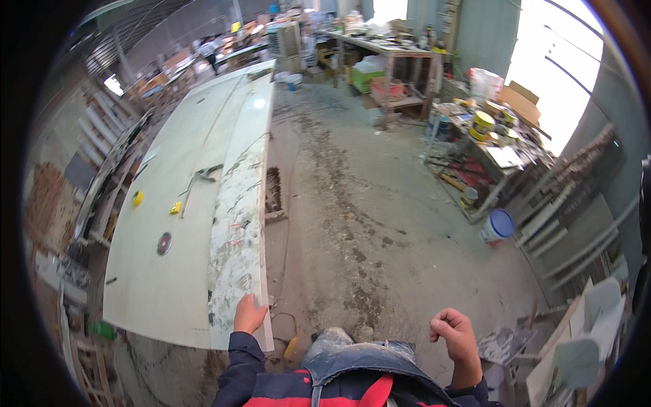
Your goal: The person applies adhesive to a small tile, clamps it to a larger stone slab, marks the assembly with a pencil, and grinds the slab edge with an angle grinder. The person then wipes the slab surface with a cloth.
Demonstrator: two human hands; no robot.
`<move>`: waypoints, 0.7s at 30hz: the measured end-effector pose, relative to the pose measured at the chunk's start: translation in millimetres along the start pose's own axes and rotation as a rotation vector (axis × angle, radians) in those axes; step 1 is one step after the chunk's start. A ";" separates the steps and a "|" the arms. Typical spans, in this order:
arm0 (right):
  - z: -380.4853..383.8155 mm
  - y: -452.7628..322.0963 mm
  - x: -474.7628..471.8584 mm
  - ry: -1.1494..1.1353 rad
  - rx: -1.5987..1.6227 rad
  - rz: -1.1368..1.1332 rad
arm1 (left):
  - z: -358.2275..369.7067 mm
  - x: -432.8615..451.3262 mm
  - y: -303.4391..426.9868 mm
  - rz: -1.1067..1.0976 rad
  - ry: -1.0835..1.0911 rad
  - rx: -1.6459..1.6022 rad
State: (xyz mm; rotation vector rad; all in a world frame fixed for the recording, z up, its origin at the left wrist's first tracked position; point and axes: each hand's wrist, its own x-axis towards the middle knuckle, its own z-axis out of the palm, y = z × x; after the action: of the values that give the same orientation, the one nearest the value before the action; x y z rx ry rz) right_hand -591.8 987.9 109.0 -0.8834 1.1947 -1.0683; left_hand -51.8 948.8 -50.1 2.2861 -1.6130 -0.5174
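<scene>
My left hand [250,314] rests at the near right corner of a long pale slab [157,285], gripping the edge of a white, grey-veined strip [236,264] along its right side. Its thumb lies at the outer edge; the underside is hidden. Off to the right, my right hand [452,328] hangs in the air with fingers curled in and nothing visible in it. On the slab are a round disc [164,243], a yellow tape measure [175,207], a yellow roll [137,198], a grey clamp-like tool [207,174] and a small dark stick [111,280].
A cluttered bench [501,157] with tins stands right, with a blue-lidded bucket [498,226] beside it. Slabs [585,224] lean against the right wall. A cable [286,325] lies on the floor by the slab. A person [209,51] stands far back.
</scene>
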 end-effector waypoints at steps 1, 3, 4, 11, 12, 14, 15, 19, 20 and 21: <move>-8.6 -11.6 21.9 -0.023 0.003 -0.007 | -1.3 -4.6 2.0 -0.047 -0.012 -0.017; -14.9 -31.4 64.3 -0.062 0.001 -0.029 | 6.3 -6.6 -1.0 -0.114 0.041 0.046; -17.6 -34.2 85.1 -0.080 -0.009 -0.027 | 9.7 -3.5 2.4 -0.142 0.063 0.069; 19.0 -32.9 221.4 -0.186 -0.020 0.086 | 16.1 135.6 25.2 -0.320 0.271 0.215; 26.7 -34.0 239.0 -0.176 -0.055 0.122 | 22.0 168.8 17.7 -0.311 0.302 0.231; 34.5 -35.2 277.4 -0.141 -0.138 0.155 | 17.4 240.4 21.4 -0.306 0.323 0.226; 39.9 -40.4 297.6 -0.095 -0.130 0.173 | 10.5 279.2 30.8 -0.317 0.316 0.204; 73.5 -76.6 384.5 -0.004 -0.107 0.200 | -17.6 430.4 36.2 -0.327 0.361 0.189; 85.5 -87.5 405.1 -0.004 -0.109 0.200 | -26.6 465.9 40.1 -0.341 0.339 0.183; 96.7 -96.5 424.8 -0.004 -0.109 0.201 | -35.0 495.5 41.7 -0.353 0.345 0.188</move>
State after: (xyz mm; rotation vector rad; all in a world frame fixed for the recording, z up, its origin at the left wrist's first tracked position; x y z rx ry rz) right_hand -497.4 551.9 99.2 -0.8292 1.3189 -0.8454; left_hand 80.9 468.4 -60.3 2.6375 -1.1438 -0.0348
